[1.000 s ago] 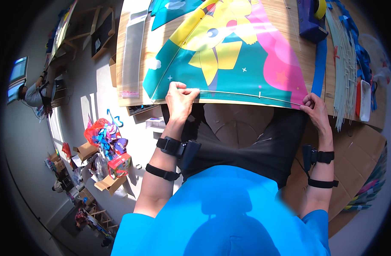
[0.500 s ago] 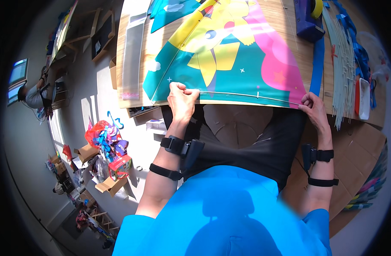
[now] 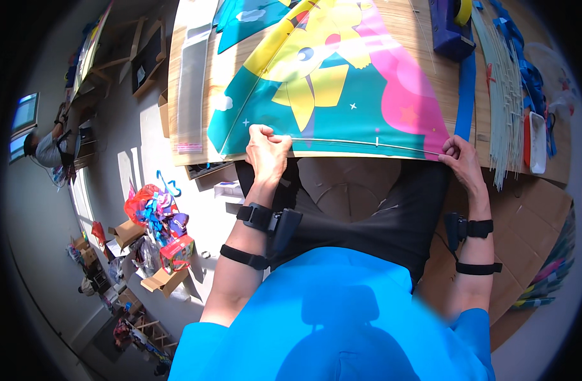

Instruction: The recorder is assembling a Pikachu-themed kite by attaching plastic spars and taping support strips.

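Observation:
A printed kite sail [image 3: 342, 120] in teal, pink and yellow lies on the wooden table, its near edge along the table's front. A thin pale rod [image 3: 348, 142] runs along that edge, between my two hands. My left hand [image 3: 267, 151] is closed in a pinch at the rod's left end. At the other end, by the sail's pink right corner, my right hand [image 3: 461, 162] pinches the rod with thumb and fingers. A small white piece [image 3: 377, 141] sits across the rod's middle. My fingers partly hide both rod ends.
A blue tape dispenser [image 3: 452, 32] stands at the far right beside a blue strip [image 3: 465, 95]. A bundle of pale rods [image 3: 504, 108] and a white tray [image 3: 537, 143] lie further right. Clear plastic sleeves [image 3: 192, 89] are at the left. Boxes [image 3: 167, 279] clutter the floor; another person works far left.
The view has shifted slightly, so everything appears a little further left. Both hands keep their pinch, and the rod stays along the sail's near edge.

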`<state>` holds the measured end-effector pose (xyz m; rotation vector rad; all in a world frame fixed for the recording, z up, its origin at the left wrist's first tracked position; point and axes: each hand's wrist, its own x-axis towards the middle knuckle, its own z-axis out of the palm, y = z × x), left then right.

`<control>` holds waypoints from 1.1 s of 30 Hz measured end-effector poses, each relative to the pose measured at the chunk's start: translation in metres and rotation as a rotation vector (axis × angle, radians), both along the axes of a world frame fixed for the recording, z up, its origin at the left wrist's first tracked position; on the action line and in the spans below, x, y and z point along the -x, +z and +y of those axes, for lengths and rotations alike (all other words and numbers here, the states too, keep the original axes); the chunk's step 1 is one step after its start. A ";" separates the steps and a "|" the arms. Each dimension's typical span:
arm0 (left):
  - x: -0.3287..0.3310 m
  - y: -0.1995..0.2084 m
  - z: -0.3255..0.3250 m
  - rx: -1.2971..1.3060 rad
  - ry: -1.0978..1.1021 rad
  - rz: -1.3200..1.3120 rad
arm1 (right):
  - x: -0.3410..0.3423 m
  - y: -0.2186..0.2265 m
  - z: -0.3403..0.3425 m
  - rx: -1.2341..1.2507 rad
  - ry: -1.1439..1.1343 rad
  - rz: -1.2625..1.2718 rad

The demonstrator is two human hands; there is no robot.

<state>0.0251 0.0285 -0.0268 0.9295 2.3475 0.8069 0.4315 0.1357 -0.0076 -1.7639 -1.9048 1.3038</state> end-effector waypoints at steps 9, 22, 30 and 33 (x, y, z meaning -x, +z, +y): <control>0.011 0.018 -0.004 0.029 0.014 -0.363 | -0.001 -0.001 0.000 0.018 -0.009 -0.001; 0.022 0.023 -0.010 0.035 -0.007 -0.535 | -0.003 -0.004 0.002 0.022 0.011 0.017; 0.016 0.026 -0.009 0.026 -0.066 -0.404 | -0.002 -0.001 0.002 0.023 0.013 0.024; 0.014 0.026 -0.012 0.072 -0.100 -0.266 | 0.000 0.001 0.003 0.012 0.026 0.012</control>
